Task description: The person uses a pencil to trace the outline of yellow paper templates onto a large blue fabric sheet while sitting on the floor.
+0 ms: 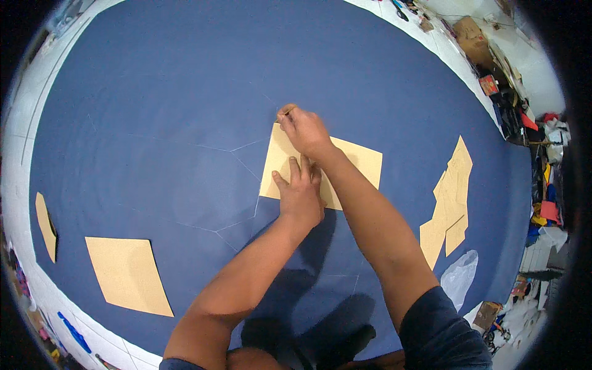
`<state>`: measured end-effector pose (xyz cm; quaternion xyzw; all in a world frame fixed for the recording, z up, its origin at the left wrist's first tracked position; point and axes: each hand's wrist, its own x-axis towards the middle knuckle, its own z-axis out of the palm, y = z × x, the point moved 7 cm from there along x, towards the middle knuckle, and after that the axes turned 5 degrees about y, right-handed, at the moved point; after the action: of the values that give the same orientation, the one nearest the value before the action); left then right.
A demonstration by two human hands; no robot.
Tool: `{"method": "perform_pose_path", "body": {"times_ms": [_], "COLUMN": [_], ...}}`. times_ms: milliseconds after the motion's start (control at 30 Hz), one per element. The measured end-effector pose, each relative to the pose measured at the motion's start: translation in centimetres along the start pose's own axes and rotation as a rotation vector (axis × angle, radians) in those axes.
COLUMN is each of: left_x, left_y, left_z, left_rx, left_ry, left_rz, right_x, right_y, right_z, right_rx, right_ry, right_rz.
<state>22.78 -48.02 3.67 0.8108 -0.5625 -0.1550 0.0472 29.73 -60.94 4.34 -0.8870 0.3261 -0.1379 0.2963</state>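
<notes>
Left hand (300, 196) spread flat, pressing tan cardboard pattern (354, 161) onto blue fabric (185, 92). Right hand (303, 129) at the pattern's far left corner, fingers pressed together, pinching a small marking tool (283, 115).

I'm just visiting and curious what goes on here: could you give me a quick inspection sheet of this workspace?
Surface: dark blue fabric spread flat, faint chalk lines on it.
Job's things: tan card pattern lying on the fabric.
Clutter: spare tan pieces, stacked pieces, clear plastic bag.
Hands: left hand pressing the pattern flat; right hand pinching a small marker at its top corner.
Cables: nothing seen.
Surroundings: cardboard boxes and assorted items at right.
</notes>
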Motion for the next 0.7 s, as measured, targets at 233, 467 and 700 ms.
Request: {"method": "perform_pose_path", "body": {"times_ms": [233,467,700], "left_x": [0.5,1.1,1.5], "left_y": [0.2,0.5,1.0], "left_z": [0.0,-0.7,-1.6], "left_rx": [0.01,0.039,0.083], "left_ry": [-0.101,-0.159,-0.225], "left_rz": [-0.001,-0.026,0.002], "right_x": [-0.1,-2.6,-9.6], "right_y": [0.0,3.1,11.2], "right_z": [-0.1,-2.3,-9.4], "right_rx": [0.055,0.022,0.1], "right_ry": [-0.019,0.136,0.317], "right_rz": [0.023,-0.043,0.188]}}
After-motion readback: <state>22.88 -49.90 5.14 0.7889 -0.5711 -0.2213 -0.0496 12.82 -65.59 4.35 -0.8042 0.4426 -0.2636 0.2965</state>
